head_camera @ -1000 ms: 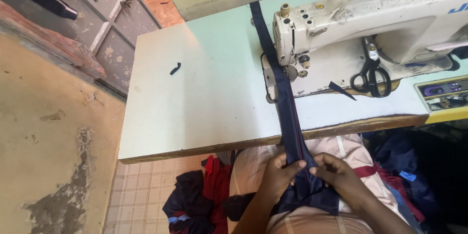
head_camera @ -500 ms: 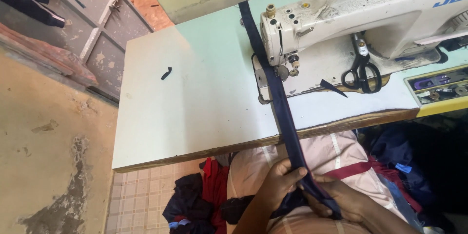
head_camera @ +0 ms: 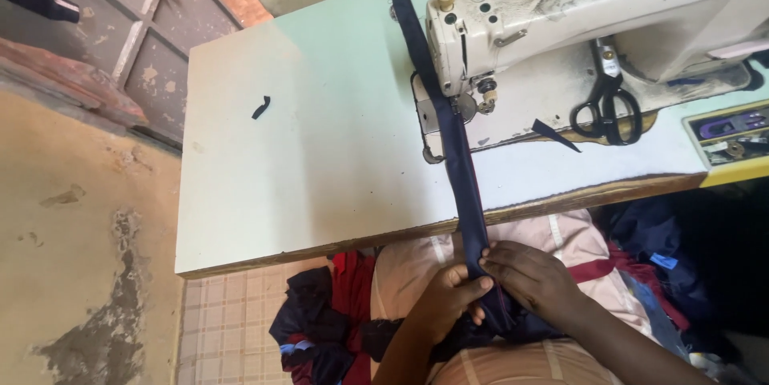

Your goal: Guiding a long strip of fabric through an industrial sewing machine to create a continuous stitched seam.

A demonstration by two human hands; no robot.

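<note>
Both hands have slid lower: left hand (head_camera: 448, 297) and right hand (head_camera: 533, 277) fingers pinch the navy strip (head_camera: 460, 161)

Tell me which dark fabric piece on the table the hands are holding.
The long navy strip running under the sewing machine; both left hand and right hand pinch it. The small scrap lies alone, far left.

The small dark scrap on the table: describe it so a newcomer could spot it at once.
Start at the white sewing machine and move left over the pale table. The small dark fabric scrap lies alone on its left part, well away from the long navy strip. It is short and curled.
</note>
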